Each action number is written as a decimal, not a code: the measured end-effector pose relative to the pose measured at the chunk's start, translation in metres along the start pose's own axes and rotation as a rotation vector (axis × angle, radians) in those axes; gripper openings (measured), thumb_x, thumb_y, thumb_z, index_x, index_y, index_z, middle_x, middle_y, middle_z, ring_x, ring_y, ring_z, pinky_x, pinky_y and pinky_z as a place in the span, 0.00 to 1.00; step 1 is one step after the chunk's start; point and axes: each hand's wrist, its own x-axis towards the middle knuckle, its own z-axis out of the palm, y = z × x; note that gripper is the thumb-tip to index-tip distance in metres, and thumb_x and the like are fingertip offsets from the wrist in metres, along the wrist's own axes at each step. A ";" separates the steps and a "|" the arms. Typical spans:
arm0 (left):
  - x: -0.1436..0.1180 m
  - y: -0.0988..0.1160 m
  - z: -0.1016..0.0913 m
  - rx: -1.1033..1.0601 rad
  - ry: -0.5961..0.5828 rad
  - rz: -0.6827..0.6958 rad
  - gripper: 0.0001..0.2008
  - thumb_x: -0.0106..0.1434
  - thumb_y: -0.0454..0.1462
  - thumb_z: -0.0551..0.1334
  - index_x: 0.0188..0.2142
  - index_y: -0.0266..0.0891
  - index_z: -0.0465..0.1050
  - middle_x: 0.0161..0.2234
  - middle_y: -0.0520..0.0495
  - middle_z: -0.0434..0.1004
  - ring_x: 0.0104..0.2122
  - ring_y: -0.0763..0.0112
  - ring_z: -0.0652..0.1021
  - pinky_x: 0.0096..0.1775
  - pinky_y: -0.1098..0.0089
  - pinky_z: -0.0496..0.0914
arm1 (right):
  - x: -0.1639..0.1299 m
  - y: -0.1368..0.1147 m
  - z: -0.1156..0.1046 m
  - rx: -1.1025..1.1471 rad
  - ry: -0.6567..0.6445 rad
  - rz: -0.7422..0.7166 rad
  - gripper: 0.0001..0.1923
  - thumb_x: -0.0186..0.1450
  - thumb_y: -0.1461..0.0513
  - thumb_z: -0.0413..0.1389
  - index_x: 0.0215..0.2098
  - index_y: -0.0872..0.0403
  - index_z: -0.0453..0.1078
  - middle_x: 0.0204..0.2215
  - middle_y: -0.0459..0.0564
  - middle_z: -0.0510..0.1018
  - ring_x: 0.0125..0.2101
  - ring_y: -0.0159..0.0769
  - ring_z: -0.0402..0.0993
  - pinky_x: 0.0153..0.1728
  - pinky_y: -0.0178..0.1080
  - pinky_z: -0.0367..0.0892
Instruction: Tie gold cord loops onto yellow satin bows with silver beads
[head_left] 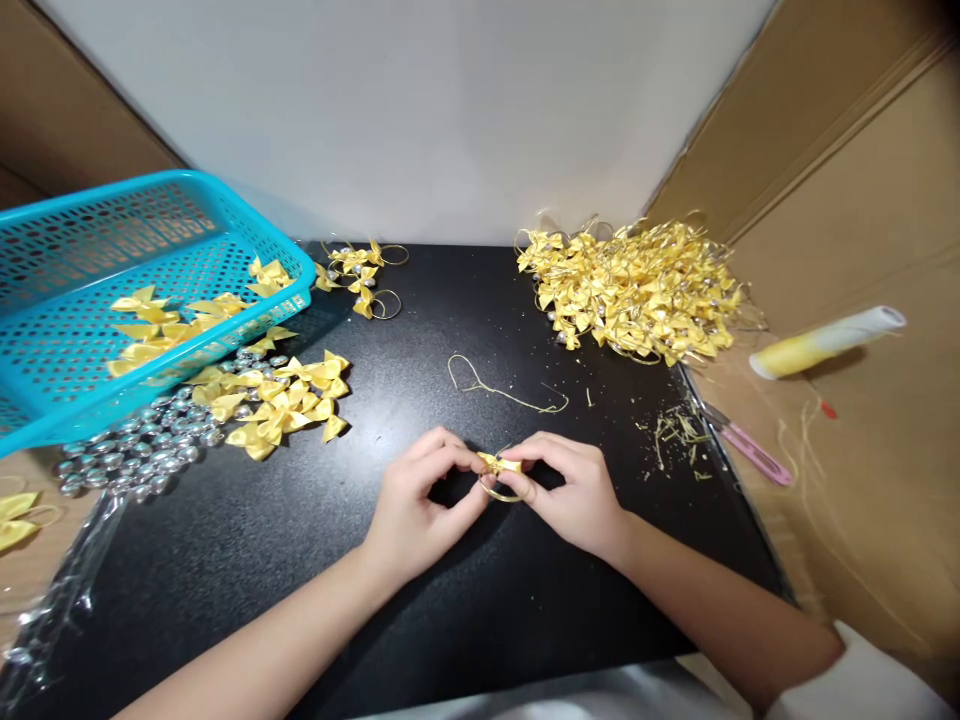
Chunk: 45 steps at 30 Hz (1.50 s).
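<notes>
A small yellow ribbon bow (501,464) with a gold loop is pinched between my two hands, above the front middle of the black table. My left hand (427,495) has thumb and forefinger closed on its left side. On the right side, my right hand (574,490) grips it the same way, thumb below and fingers above. The fingertips partly cover the bow's middle. Just beyond my hands, a loose gold cord (499,388) lies curled on the table.
At the left, a turquoise basket (202,185) holds several bows; more bows (289,405) and clear beads (142,445) lie beside it. Finished-looking looped bows (637,290) are heaped back right. Thread scraps (679,435), a pink-handled cutter (757,453) and a yellow-white tube (825,342) are at right.
</notes>
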 end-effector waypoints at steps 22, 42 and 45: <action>0.004 0.001 -0.002 -0.053 0.066 -0.113 0.09 0.62 0.31 0.60 0.25 0.37 0.71 0.21 0.54 0.63 0.22 0.76 0.65 0.25 0.74 0.60 | -0.003 -0.002 0.001 0.080 -0.005 0.234 0.03 0.63 0.66 0.58 0.31 0.53 0.71 0.24 0.45 0.75 0.24 0.30 0.72 0.28 0.34 0.68; -0.004 0.004 0.010 0.198 -0.075 0.121 0.08 0.63 0.35 0.55 0.28 0.40 0.68 0.23 0.50 0.72 0.23 0.70 0.69 0.30 0.68 0.64 | -0.002 -0.009 -0.012 -0.451 -0.230 -0.159 0.11 0.68 0.65 0.51 0.26 0.53 0.61 0.22 0.45 0.67 0.26 0.34 0.61 0.34 0.41 0.54; -0.005 0.004 0.010 0.220 -0.044 0.120 0.08 0.63 0.34 0.55 0.27 0.40 0.67 0.22 0.51 0.70 0.23 0.71 0.68 0.29 0.69 0.63 | -0.002 -0.009 -0.011 -0.465 -0.273 -0.152 0.14 0.68 0.64 0.52 0.24 0.53 0.60 0.20 0.43 0.65 0.25 0.33 0.59 0.34 0.41 0.53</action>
